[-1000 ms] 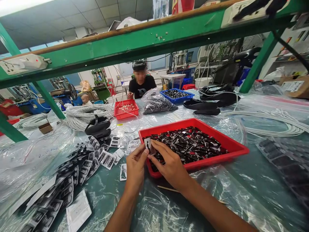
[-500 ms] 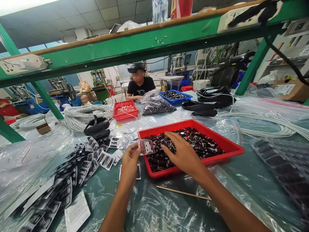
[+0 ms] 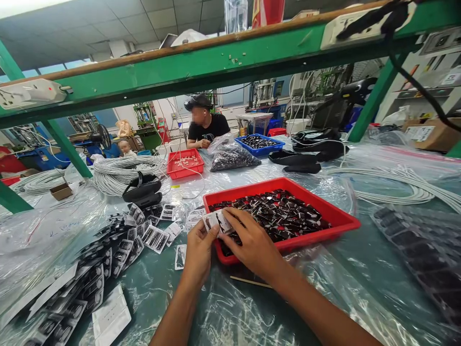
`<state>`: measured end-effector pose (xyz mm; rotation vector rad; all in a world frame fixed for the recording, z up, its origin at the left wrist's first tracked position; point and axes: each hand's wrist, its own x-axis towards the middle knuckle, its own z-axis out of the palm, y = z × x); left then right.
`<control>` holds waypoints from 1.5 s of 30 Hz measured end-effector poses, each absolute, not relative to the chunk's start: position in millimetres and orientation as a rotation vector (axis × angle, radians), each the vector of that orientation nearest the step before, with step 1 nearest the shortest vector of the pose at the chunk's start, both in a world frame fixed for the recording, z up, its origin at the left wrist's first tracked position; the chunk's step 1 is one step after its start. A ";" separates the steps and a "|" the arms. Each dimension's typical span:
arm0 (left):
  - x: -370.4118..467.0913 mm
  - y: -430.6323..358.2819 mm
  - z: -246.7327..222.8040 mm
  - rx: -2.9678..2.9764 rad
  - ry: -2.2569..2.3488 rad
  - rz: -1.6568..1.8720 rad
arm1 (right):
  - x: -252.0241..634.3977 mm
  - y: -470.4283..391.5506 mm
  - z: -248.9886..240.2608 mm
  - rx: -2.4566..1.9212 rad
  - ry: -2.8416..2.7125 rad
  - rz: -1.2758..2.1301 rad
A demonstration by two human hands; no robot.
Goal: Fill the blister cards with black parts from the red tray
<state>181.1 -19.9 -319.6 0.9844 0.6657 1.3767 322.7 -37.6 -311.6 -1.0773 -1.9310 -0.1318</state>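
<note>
My left hand (image 3: 197, 252) pinches a small white-and-clear blister pack (image 3: 213, 219) between thumb and fingers, over the near left corner of a red tray (image 3: 329, 232). My right hand (image 3: 254, 245) has its fingertips closed on the pack's right end. Dark shapes show in the pack, too small to name. The tray holds a heap of small black pieces (image 3: 284, 211) with shiny spots. Left of my left hand, another small pack (image 3: 180, 257) lies on the plastic-covered table. A thin wooden stick (image 3: 250, 282) lies in front of the tray, partly hidden under my right forearm.
Filled packs (image 3: 155, 239) spread along the left. Beyond the tray are a bag of dark pieces (image 3: 236, 158), a smaller red tray (image 3: 185, 174) and a blue tray (image 3: 257, 150). Coiled white cable (image 3: 122, 175) lies back left. A green shelf beam (image 3: 201, 72) crosses above; a person (image 3: 207, 127) sits opposite.
My right hand has come left and down from above the tray's pieces and closed on the pack. The pack is turned and now shows dark shapes. The person opposite has turned their head.
</note>
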 end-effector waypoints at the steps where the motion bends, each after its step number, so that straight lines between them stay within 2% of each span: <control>1: 179.8 -19.6 -319.2 0.999 0.666 1.371 | 320.5 -38.0 -313.5 -1.048 -1.928 -0.063; 8: 161.4 -8.2 -317.6 1.181 0.722 1.314 | 335.5 -30.5 -307.0 -1.063 -1.872 0.249; 14: 161.4 -6.3 -312.4 1.028 0.690 1.370 | 347.1 -26.5 -303.6 -1.144 -1.882 -0.016; 19: 170.2 -14.5 -311.4 0.933 0.605 1.333 | 330.4 -31.2 -316.1 -0.942 -1.982 -0.041; 24: 174.4 -14.2 -322.1 0.981 0.727 1.463 | 319.9 -36.3 -321.4 -0.901 -1.943 -0.041; 27: 169.5 -13.5 -321.4 1.063 0.777 1.469 | 315.2 -38.8 -325.1 -0.915 -1.881 0.034; 33: 149.3 -11.6 -310.4 1.499 0.932 1.206 | 324.9 -35.5 -316.7 -1.090 -1.934 0.401; 37: 144.9 -2.9 -315.5 1.669 1.202 1.292 | 352.8 -23.5 -301.2 -1.199 -1.997 0.278; 42: 113.2 17.3 -319.6 1.709 1.613 1.503 | 381.1 -7.3 -301.2 -1.359 -1.856 -0.087; 45: 70.9 21.0 -316.6 1.849 1.840 1.405 | 379.9 -5.6 -305.9 -1.274 -1.895 -0.205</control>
